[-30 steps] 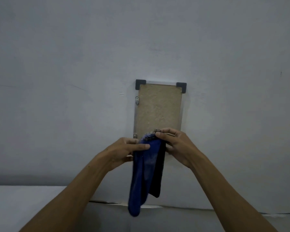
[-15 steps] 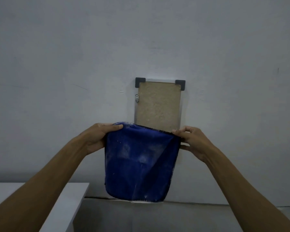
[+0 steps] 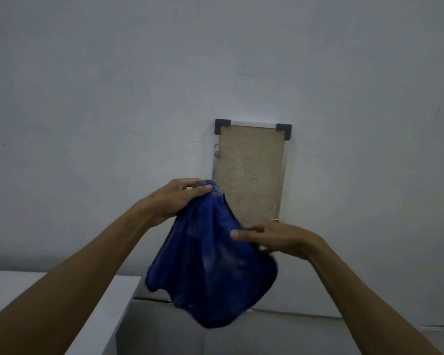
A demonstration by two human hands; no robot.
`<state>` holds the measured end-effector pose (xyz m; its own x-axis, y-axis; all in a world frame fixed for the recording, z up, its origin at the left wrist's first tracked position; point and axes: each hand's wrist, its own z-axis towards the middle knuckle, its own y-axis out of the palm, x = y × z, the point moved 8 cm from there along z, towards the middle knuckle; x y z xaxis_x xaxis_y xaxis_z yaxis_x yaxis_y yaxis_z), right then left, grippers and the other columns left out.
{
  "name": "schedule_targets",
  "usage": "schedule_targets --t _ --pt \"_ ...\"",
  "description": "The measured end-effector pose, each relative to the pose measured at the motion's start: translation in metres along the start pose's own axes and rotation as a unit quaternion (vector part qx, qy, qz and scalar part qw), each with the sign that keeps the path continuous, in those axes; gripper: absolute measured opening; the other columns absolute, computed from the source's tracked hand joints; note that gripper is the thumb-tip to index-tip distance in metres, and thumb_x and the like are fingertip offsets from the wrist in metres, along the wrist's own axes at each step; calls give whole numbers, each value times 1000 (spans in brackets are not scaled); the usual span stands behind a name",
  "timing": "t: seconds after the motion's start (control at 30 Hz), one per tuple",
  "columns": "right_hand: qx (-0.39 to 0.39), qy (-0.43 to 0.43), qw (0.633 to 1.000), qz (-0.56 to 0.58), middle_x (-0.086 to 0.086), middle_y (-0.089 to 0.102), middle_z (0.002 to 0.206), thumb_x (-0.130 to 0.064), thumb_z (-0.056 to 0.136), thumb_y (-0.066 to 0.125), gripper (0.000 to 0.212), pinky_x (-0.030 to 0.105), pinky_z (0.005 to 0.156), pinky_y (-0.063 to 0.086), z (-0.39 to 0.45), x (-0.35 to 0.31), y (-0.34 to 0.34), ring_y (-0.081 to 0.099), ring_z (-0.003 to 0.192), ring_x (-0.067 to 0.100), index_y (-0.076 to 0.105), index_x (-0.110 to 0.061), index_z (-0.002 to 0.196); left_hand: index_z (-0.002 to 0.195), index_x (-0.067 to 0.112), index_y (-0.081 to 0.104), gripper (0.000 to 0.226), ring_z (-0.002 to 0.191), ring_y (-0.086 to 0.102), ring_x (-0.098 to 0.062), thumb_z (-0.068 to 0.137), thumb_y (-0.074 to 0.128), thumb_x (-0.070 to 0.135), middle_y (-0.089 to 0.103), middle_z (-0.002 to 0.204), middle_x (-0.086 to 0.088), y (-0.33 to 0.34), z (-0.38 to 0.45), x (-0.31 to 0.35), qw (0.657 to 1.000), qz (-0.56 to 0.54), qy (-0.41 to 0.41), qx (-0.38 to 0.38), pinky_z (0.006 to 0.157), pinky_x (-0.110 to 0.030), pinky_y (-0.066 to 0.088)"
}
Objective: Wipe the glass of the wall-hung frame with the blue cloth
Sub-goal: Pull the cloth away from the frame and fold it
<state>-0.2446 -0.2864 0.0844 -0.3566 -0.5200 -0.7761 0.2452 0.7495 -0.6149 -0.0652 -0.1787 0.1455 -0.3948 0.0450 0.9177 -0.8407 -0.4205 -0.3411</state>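
While the blue cloth point(image 3: 210, 267) hangs bunched between my hands, I judge I am readying it for the wipe, not yet wiping: no part of it lies flat on the glass. From the one head view, the frame point(image 3: 251, 172) hangs on the wall point(image 3: 113, 85) straight ahead, upright, with black corner pieces at its top and a pale board behind the glass. Its lower part is hidden by the cloth and my right hand.

My left hand point(image 3: 180, 198) is raised just left of the frame's lower edge, fingers and thumb curled to pinch the cloth's top corner. My right hand point(image 3: 274, 239) sits lower and to the right, in front of the frame's bottom, thumb pointing left across the fabric; it appears to grip the cloth's other edge, though the fingers behind are blurred. Both forearms reach forward and upward, the left higher than the right.

Next, I think, I should gather the cloth into a pad in one hand and press it flat to the glass near the top, without knocking the frame askew.

A white table point(image 3: 62, 298) sits low at my left.
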Motion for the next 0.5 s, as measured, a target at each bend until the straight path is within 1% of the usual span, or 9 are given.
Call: schedule_targets --t 0.03,0.07,0.13,0.2,0.27,0.33,0.4,0.47,0.5 --pt "-1 -18 1000 10 -14 70 117 -74 73 71 52 41 107 48 2 -7 7 63 114 13 72 -39 110 111 42 72 29 93 72 -8 87 65 56 73 106 10 6 1 3 1000 7 0 -2 72 -22 59" --pt "6 -42 998 42 -13 72 116 -64 78 74 45 41 107 48 5 -14 10 64 115 13 73 -34 112 111 41 72 31 93 72 -9 86 65 57 73 107 9 10 3 5 1000 13 -1 -1 73 -23 59" --pt "12 -84 984 158 -5 71 122 -45 88 72 38 39 107 47 8 -27 13 63 119 16 71 -24 121 109 40 73 34 90 73 -8 84 64 61 74 105 8 15 3 5 1000 29 1 5 73 -25 60" --pt "5 -110 960 257 1 70 126 -37 94 67 35 39 105 51 9 -38 11 64 120 22 68 -23 125 106 38 75 38 88 74 -9 83 61 66 75 105 5 16 2 1 999 38 -7 17 77 -29 62" --pt "18 -116 946 302 5 69 127 -38 96 63 33 40 102 53 13 -47 8 64 119 25 68 -25 126 105 34 75 56 93 73 -15 77 55 79 75 105 3 17 -1 -14 997 50 -51 18 85 -35 61" --pt "50 -113 938 323 8 69 126 -39 97 62 34 42 100 55 17 -53 1 65 118 27 67 -20 125 114 27 71 84 102 70 -18 66 50 92 74 110 2 27 -6 -37 992 49 -114 -27 91 -38 57" --pt "86 -110 934 328 10 70 122 -39 97 62 31 39 96 57 18 -56 -7 65 116 27 68 -17 119 122 19 65 98 108 68 -18 59 56 93 73 116 2 46 -14 -60 983 22 -142 -111 91 -35 55" --pt "118 -109 933 321 10 72 117 -39 97 62 28 35 93 58 16 -53 -18 67 112 26 71 -17 112 121 14 66 91 113 66 -19 62 67 82 71 120 -1 61 -24 -78 971 -2 -151 -185 95 -36 53" --pt "130 -107 933 319 10 72 117 -40 97 61 28 35 93 58 15 -50 -23 68 110 26 71 -17 111 118 13 68 79 117 65 -21 66 73 72 70 123 -4 65 -29 -84 966 -10 -152 -210 101 -40 51"
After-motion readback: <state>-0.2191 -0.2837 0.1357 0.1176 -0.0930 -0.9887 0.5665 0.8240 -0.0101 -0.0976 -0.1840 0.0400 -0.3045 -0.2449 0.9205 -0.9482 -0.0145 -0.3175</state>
